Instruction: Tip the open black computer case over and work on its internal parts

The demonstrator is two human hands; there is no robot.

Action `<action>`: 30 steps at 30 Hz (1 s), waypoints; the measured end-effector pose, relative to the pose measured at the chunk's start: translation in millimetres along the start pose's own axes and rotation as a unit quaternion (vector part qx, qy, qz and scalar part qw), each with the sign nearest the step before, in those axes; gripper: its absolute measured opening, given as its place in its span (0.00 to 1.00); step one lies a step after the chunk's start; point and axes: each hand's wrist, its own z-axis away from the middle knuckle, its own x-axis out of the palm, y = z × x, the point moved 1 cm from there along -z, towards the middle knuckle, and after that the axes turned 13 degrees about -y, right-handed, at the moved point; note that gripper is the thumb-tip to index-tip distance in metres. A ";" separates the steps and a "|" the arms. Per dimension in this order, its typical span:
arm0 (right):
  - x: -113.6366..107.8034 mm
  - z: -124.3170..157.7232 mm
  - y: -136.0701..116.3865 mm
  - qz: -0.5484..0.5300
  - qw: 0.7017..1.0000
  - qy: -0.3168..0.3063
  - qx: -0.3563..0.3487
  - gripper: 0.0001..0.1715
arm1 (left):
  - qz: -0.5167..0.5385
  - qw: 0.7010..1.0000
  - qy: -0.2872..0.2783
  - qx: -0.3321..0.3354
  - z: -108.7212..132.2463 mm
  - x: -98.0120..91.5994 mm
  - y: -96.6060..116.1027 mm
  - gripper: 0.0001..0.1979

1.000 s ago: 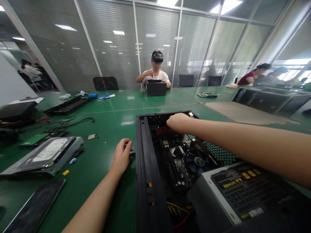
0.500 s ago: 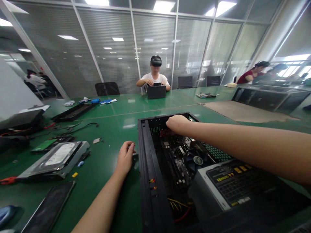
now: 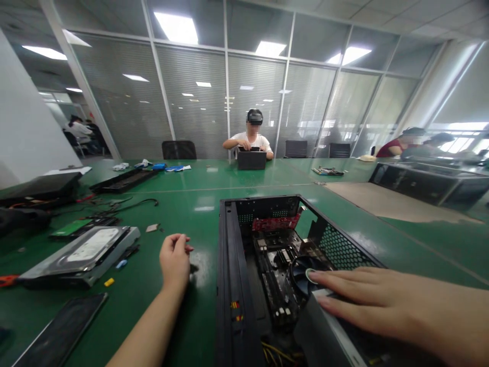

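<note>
Grip open, the right hand lies flat on the power supply inside the open computer case on the table, fingertips by the cooler fan, which a slip could jab; the grip of the curled left hand cannot be told.

power supply mostly under right hand, dark panel cut off below

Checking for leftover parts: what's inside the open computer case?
A motherboard, a red card and a cooler fan; the right hand covers most of the power supply.
</note>
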 end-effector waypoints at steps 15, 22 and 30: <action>113.1 -322.4 17.9 -0.067 0.978 0.171 0.102 0.35 | 0.102 0.988 0.097 -0.059 -9.5 -15.6 -10.5 0.11; 155.6 -276.8 32.3 -0.199 0.962 0.179 0.056 0.26 | -0.060 0.997 -0.045 0.035 -0.6 -3.4 -4.3 0.10; 144.6 -225.0 47.9 -0.202 0.956 0.200 0.070 0.20 | -0.060 0.996 -0.048 0.043 1.4 -8.7 -1.7 0.11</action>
